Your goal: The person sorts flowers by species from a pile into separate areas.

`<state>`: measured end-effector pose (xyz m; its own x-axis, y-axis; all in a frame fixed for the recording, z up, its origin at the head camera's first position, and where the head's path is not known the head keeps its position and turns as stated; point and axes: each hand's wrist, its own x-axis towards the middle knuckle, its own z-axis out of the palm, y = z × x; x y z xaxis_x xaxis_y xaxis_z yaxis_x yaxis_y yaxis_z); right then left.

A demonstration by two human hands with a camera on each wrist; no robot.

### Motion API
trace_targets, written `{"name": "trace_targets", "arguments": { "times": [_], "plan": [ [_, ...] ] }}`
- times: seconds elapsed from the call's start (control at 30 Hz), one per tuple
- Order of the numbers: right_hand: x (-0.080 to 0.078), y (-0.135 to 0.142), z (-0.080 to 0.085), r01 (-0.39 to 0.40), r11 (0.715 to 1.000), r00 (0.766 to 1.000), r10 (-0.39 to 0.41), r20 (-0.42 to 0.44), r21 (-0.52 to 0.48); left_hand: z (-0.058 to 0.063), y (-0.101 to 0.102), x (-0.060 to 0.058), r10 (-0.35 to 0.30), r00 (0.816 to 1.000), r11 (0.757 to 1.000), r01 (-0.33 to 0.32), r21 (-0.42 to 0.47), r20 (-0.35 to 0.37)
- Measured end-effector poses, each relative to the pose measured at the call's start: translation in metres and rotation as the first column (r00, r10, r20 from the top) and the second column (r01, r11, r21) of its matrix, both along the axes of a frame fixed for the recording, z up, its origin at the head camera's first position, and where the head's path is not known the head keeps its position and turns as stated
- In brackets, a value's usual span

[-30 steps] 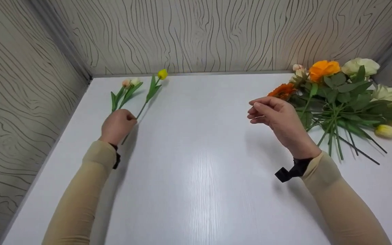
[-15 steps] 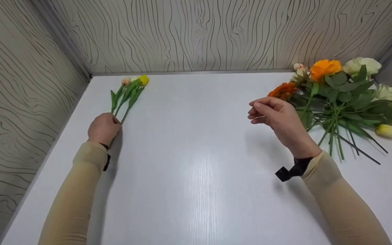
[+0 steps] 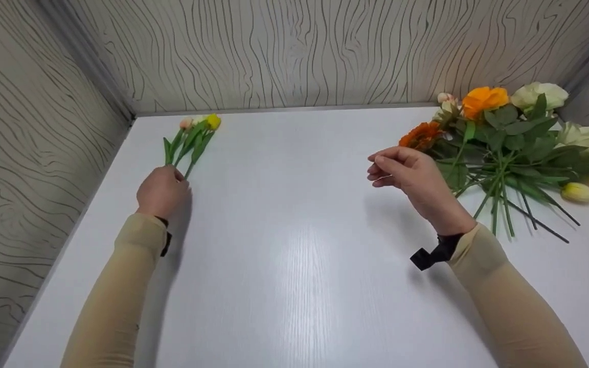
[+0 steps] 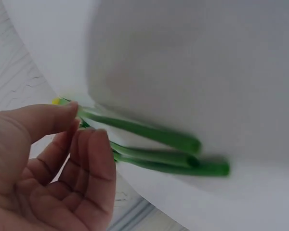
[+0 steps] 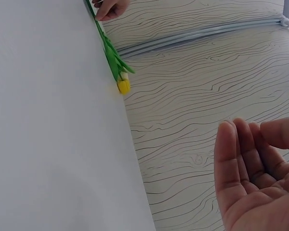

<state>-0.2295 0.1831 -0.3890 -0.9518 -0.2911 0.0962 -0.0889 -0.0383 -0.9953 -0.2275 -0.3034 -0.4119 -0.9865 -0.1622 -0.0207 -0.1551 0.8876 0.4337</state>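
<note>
In the head view, my left hand (image 3: 163, 191) is low over the table at left, at the stems of several artificial tulips. Its thumb and index fingertips meet at the stem (image 4: 144, 132) of the yellow tulip (image 3: 213, 121), seemingly in a light pinch. Beside it lie the pink tulip (image 3: 186, 123) and a pale tulip, partly hidden, their leaves side by side. Lower stem ends (image 4: 183, 166) rest on the table in the left wrist view. My right hand (image 3: 414, 179) hovers at right, fingers loosely bent and holding nothing, near the dark orange flower (image 3: 420, 135).
A pile of artificial flowers lies at the right: an orange bloom (image 3: 483, 103), white blooms (image 3: 540, 97), green leaves, and a yellow tulip bud (image 3: 578, 192). Loose stems (image 3: 506, 209) point toward me. Wood-patterned panels (image 3: 294, 56) border the white table (image 3: 284, 245) at back and sides.
My left hand has carried the yellow tulip leftward to lie against the other two, then shifted slightly right along the stems. My right hand has stayed nearly still.
</note>
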Motion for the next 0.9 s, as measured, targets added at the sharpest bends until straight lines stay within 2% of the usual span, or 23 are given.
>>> {"name": "trace_targets", "arguments": {
  "times": [0.1, 0.2, 0.3, 0.4, 0.5, 0.7, 0.8, 0.9],
  "plan": [
    [-0.001, 0.001, -0.001, 0.005, 1.000, 1.000, -0.005, 0.000, 0.014, 0.002, 0.022, -0.004, -0.037, 0.999, 0.999, 0.038, 0.011, -0.036],
    [-0.002, 0.003, -0.002, 0.014, 0.999, 1.000, -0.014, 0.000, 0.045, 0.001, 0.051, -0.007, -0.107, 0.990, 0.994, 0.107, -0.006, -0.091],
    [-0.003, 0.006, -0.002, 0.033, 0.994, 0.999, -0.033, 0.005, 0.103, -0.001, 0.086, -0.006, -0.196, 0.970, 0.981, 0.194, -0.030, -0.142],
    [-0.006, 0.012, -0.002, 0.065, 0.984, 0.998, -0.068, 0.012, 0.166, -0.003, 0.122, -0.003, -0.308, 0.936, 0.951, 0.298, -0.077, -0.170],
    [-0.009, 0.022, 0.000, 0.119, 0.963, 0.992, -0.125, 0.012, 0.243, -0.003, 0.159, 0.003, -0.424, 0.887, 0.904, 0.402, -0.145, -0.184],
    [-0.017, 0.061, 0.002, 0.224, 0.891, 0.969, -0.249, 0.010, 0.396, 0.000, 0.220, 0.026, -0.609, 0.762, 0.790, 0.555, -0.260, -0.221],
    [-0.022, 0.089, 0.003, 0.265, 0.838, 0.953, -0.302, 0.001, 0.477, 0.004, 0.246, 0.036, -0.669, 0.709, 0.741, 0.609, -0.285, -0.225],
    [-0.024, 0.118, 0.004, 0.307, 0.757, 0.935, -0.354, -0.033, 0.577, 0.007, 0.268, 0.046, -0.721, 0.658, 0.691, 0.655, -0.305, -0.218]
  ]
}}
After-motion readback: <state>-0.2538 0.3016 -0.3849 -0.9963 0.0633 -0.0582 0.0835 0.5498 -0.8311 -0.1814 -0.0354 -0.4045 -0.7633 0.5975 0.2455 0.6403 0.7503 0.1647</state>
